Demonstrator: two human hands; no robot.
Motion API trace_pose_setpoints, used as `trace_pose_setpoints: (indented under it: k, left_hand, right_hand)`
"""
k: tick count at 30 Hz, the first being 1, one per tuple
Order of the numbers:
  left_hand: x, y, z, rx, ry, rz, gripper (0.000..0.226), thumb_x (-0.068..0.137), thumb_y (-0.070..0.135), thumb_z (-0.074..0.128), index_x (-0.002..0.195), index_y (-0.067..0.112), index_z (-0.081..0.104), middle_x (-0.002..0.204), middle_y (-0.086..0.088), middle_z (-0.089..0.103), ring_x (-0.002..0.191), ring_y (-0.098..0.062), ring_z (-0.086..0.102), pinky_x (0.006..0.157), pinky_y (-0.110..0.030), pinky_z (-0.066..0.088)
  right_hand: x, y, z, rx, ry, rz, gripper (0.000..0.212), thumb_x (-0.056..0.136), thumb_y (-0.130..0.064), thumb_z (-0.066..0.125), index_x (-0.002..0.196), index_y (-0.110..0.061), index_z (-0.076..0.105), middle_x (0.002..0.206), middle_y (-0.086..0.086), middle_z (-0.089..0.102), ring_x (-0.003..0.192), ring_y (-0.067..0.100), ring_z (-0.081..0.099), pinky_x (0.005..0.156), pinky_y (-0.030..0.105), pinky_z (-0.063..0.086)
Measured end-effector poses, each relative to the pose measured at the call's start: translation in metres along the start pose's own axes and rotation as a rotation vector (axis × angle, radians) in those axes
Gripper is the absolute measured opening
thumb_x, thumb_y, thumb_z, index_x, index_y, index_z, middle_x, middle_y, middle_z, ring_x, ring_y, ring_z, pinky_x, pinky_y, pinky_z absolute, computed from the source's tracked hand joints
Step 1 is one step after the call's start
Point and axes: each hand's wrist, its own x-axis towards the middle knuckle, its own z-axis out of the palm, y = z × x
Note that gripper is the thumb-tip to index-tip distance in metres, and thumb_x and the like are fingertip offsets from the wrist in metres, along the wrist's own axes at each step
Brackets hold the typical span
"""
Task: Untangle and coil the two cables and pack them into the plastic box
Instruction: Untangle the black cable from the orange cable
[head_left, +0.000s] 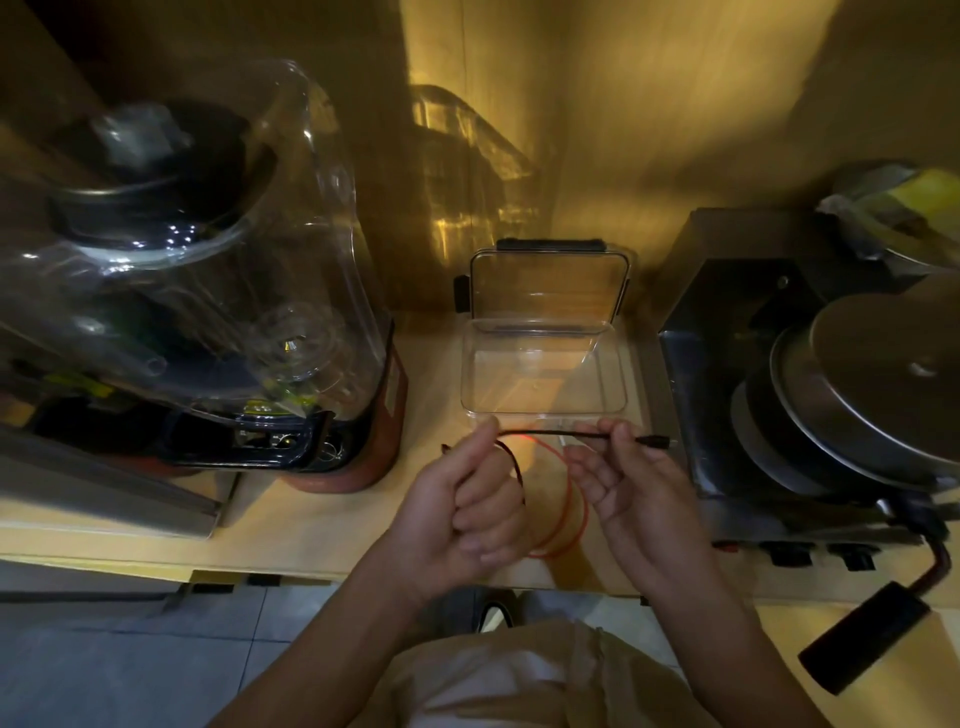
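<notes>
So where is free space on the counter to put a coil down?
The box floor is bare. Bare counter lies between the blender and the left hand. Crowded: between the hands, where the black cable and red cable hang.

A black cable (550, 433) and an orange-red cable (574, 512); the plastic box (543, 374) is clear with black clasps; the desk (311, 525) is pale wood; the blender (208, 270) is clear over a reddish base
</notes>
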Motion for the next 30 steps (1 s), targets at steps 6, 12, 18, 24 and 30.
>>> trace_pose_setpoints:
  k: [6, 12, 18, 24, 30]
  left_hand:
    - [0.001, 0.009, 0.000, -0.262, 0.222, 0.274, 0.037, 0.098, 0.038, 0.042, 0.073, 0.013, 0.053, 0.048, 0.002, 0.040, 0.044, -0.011, 0.036, 0.050, -0.024, 0.038]
    - [0.010, 0.007, 0.000, -0.147, 0.547, 0.396, 0.045, 0.095, 0.040, 0.043, 0.098, 0.008, 0.075, 0.082, -0.004, 0.066, 0.079, -0.019, 0.067, 0.084, -0.032, 0.052]
    - [0.007, 0.004, 0.000, 0.069, 0.585, 0.249, 0.053, 0.100, 0.043, 0.034, 0.132, 0.007, 0.055, 0.123, -0.015, 0.067, 0.119, -0.033, 0.062, 0.104, -0.044, 0.045]
    - [0.005, 0.002, 0.005, 0.168, 0.563, 0.086, 0.052, 0.100, 0.043, 0.035, 0.136, 0.009, 0.052, 0.130, -0.020, 0.063, 0.119, -0.036, 0.061, 0.098, -0.044, 0.052]
    - [0.003, 0.001, 0.001, 0.235, 0.556, 0.010, 0.051, 0.101, 0.043, 0.034, 0.137, 0.012, 0.052, 0.127, -0.021, 0.065, 0.097, -0.033, 0.069, 0.071, -0.034, 0.056]
  right_hand:
    - [-0.012, 0.021, -0.001, -0.605, -0.003, -0.307, 0.015, 0.093, -0.011, 0.057, 0.096, -0.008, 0.071, 0.086, 0.012, 0.077, 0.075, 0.027, 0.072, 0.070, 0.030, 0.060]
    - [-0.018, 0.032, -0.013, -1.137, -0.291, -0.361, 0.021, 0.091, -0.021, 0.066, 0.108, -0.029, 0.074, 0.100, -0.024, 0.073, 0.095, -0.002, 0.068, 0.083, 0.020, 0.054]
    - [-0.022, 0.034, -0.009, -1.177, -0.372, -0.455, 0.031, 0.086, -0.040, 0.060, 0.104, -0.019, 0.074, 0.091, -0.014, 0.073, 0.083, -0.006, 0.067, 0.075, 0.010, 0.049]
    - [-0.020, 0.031, -0.008, -1.224, -0.289, -0.707, 0.017, 0.080, -0.034, 0.071, 0.072, -0.021, 0.065, 0.068, -0.021, 0.054, 0.068, -0.001, 0.052, 0.065, 0.026, 0.046]
    - [-0.015, 0.034, -0.013, -1.265, -0.099, -0.784, 0.024, 0.074, -0.044, 0.074, 0.070, -0.022, 0.065, 0.074, -0.021, 0.051, 0.076, 0.008, 0.053, 0.070, 0.033, 0.042]
